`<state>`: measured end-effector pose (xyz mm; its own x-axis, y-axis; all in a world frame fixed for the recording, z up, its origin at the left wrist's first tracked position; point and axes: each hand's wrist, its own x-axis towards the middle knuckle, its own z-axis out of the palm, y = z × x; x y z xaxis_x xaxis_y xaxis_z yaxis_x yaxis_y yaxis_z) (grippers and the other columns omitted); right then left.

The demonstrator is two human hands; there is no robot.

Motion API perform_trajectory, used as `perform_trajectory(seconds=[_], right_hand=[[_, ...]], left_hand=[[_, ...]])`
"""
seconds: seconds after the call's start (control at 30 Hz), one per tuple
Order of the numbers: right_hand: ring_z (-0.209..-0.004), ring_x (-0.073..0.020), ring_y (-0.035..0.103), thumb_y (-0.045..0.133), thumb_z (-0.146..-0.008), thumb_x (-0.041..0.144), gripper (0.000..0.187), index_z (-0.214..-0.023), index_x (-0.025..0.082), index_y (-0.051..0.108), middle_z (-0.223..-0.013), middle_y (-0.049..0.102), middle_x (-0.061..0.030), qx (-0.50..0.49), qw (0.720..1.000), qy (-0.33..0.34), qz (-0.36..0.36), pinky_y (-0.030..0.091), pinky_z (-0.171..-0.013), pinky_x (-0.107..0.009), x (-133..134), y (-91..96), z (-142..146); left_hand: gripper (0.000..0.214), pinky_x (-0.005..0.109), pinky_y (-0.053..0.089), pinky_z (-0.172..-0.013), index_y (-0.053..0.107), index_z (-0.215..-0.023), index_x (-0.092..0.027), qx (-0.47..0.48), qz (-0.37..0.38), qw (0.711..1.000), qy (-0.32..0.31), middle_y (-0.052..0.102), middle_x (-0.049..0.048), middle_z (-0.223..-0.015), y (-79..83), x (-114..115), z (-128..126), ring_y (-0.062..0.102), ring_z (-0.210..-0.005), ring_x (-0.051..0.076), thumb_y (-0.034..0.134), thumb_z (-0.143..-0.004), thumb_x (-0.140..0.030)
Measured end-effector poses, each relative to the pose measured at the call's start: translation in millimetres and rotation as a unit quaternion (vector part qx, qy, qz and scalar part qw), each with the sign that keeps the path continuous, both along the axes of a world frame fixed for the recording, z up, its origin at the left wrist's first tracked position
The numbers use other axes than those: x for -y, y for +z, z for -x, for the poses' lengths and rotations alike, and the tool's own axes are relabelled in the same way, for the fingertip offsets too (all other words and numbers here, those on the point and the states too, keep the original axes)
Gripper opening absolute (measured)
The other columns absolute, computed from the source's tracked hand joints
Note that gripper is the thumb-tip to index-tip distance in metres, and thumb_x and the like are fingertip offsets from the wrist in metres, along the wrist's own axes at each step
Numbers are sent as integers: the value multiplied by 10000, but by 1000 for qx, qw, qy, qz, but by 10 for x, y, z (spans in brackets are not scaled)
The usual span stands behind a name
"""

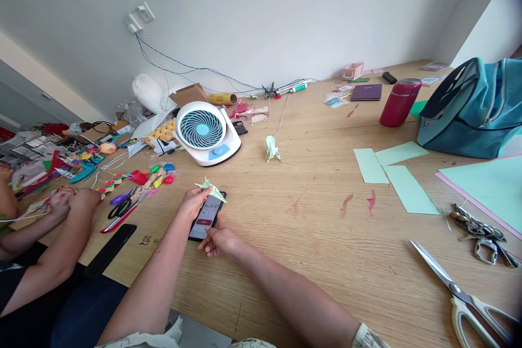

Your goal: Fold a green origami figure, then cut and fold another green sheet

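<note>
Paper crane (pixel 212 191): pinched at the fingertips of the left hand (pixel 193 202), just above the phone (pixel 205 218); right hand (pixel 219 242) touches phone's near edge, grip impossible to tell.

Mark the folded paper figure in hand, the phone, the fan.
folded paper figure (pixel 212 191), head view, middle of its body.
phone (pixel 207 213), head view, lit screen.
fan (pixel 203 129), head view, centre of the grille.
</note>
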<state>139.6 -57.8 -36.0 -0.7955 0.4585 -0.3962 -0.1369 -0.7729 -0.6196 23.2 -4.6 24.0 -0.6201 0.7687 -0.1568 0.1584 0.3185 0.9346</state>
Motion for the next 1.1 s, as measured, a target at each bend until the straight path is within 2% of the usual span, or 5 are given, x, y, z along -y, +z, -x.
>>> perform_trajectory(seconds=[0.23, 0.53, 0.67, 0.93, 1.1], right_hand=[[-380, -43, 437, 545, -981, 363, 274, -1134, 137, 578, -650, 592, 62, 22, 990, -142, -7, 379, -390, -177, 69, -37, -490], [-554, -111, 556, 666, -782, 536, 395, -1017, 221, 626, -772, 681, 4, 15, 929, -370, -11, 471, -546, -244, -5, -127, -2024], [-632, -133, 579, 695, -743, 626, 485, -980, 203, 677, -898, 700, -31, 38, 928, -365, -67, 495, -625, -278, 111, -76, -2332], [-511, -151, 533, 579, -818, 688, 530, -864, 168, 671, -555, 612, -10, 231, 893, -268, -278, 415, -546, -271, 86, -141, -2493], [-578, -201, 619, 530, -847, 692, 519, -825, 183, 633, -684, 690, -86, 264, 884, -250, -294, 469, -570, -306, 93, -166, -2504]], left_hand=[[484, 255, 434, -690, 687, -750, -130, -27, -97, 992, -71, 685, 5, -684, 200, -66, -430, 602, -711, 166, 870, -472, -482], [361, 252, 437, -715, 683, -765, -139, 104, -116, 943, -294, 659, 11, -720, -393, 128, -1818, 577, -701, 141, 764, -714, -487], [361, 240, 424, -691, 665, -772, -132, 138, -107, 920, -352, 623, 4, -709, -531, 203, -2010, 542, -683, 123, 748, -745, -483], [383, 204, 358, -528, 631, -779, -139, 176, -68, 896, -402, 549, -32, -635, -629, 249, -2082, 424, -539, 71, 770, -728, -493], [404, 194, 349, -459, 622, -751, -147, 200, -49, 895, -395, 537, -38, -613, -648, 263, -2080, 408, -501, 64, 806, -681, -499]])
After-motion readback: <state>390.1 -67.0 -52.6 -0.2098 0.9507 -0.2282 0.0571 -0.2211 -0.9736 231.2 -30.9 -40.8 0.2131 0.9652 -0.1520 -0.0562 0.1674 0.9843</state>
